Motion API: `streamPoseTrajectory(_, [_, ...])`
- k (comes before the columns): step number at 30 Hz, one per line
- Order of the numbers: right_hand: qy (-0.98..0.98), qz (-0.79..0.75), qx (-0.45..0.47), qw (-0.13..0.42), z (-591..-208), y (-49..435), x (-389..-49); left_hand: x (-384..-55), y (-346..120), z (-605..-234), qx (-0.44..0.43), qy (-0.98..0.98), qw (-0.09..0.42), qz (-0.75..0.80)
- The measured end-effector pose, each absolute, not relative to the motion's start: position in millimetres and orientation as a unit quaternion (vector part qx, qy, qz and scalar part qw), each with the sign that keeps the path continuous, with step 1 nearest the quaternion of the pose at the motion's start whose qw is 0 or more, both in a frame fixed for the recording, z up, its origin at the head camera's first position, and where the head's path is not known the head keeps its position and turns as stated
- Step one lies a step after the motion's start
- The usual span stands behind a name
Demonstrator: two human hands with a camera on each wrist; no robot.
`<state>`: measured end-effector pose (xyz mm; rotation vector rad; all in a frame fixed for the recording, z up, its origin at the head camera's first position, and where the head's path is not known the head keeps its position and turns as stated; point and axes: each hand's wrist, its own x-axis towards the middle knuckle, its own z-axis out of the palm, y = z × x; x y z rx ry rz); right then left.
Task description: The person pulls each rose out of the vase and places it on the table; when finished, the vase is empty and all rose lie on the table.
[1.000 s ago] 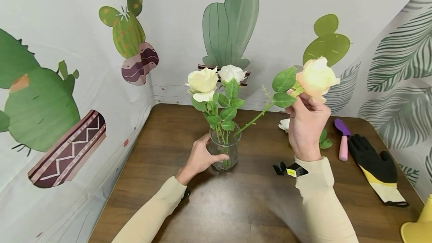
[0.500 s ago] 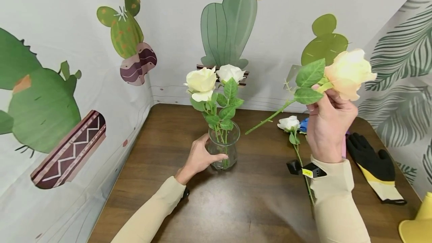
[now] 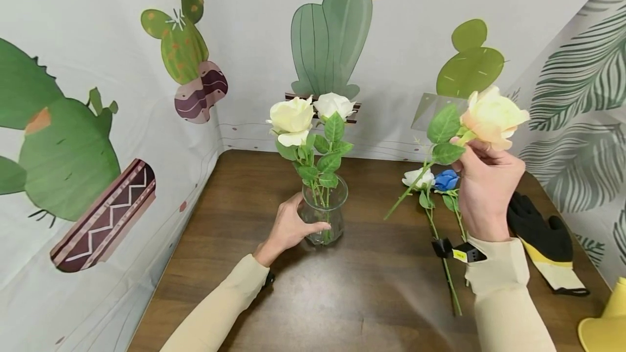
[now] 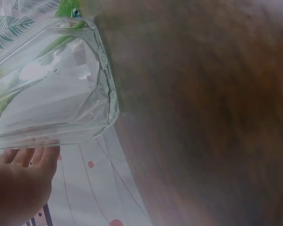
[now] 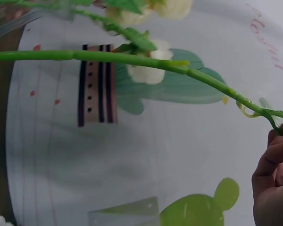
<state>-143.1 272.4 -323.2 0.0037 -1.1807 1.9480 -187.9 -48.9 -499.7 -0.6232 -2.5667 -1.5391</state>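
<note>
My left hand (image 3: 292,225) grips the side of a clear glass vase (image 3: 337,221), thumb in front and fingers behind. In the left wrist view the fingertips (image 4: 49,160) touch the glass. Two roses, a cream rose (image 3: 293,118) and a white rose (image 3: 335,106), stand upright in the vase. To the right, in the air, my right hand (image 3: 490,194) pinches a peach rose (image 3: 494,118) just below its bloom. That rose's green stem (image 5: 132,60) slants down to the left, its lower end apart from the vase.
On the table (image 3: 235,200) at right lie another white rose (image 3: 419,179) and a blue rose (image 3: 446,180), stems toward the front. A black-and-yellow glove (image 3: 543,238) lies beyond my right wrist. A yellow object (image 3: 603,319) sits at the right edge. A printed cloth hangs behind.
My right hand has carried the peach rose to the right, its stem coming out of the vase. It has then dipped slightly. My left hand stays on the vase.
</note>
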Motion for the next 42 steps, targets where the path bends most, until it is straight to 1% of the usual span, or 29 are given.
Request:
streamPoseTrajectory(6, [-0.58, 0.728, -0.055, 0.361, -339, 285, -145, -188, -49, -499, -0.2, -0.839, 0.036, -0.505])
streamPoseTrajectory(13, [-0.643, 0.702, -0.107, 0.286, -355, 297, -153, -188, -49, -498, -0.201, -0.842, 0.038, -0.5])
streamPoseTrajectory(17, [-0.708, 0.645, -0.125, 0.258, -366, 303, -162, -188, -49, -499, -0.2, -0.842, 0.037, -0.5])
streamPoseTrajectory(23, [-0.789, 0.559, -0.159, 0.198, -383, 314, -172, -187, -49, -499, -0.197, -0.84, 0.027, -0.505])
streamPoseTrajectory(28, [-0.817, 0.531, -0.161, 0.159, -401, 321, -180, -187, -49, -499, -0.197, -0.84, 0.028, -0.504])
streamPoseTrajectory(34, [-0.862, 0.462, -0.172, 0.114, -430, 328, -189, -187, -49, -500, -0.203, -0.837, 0.034, -0.506])
streamPoseTrajectory(42, [-0.908, 0.389, -0.147, 0.053, -461, 335, -202, -187, -49, -500, -0.196, -0.838, 0.032, -0.508])
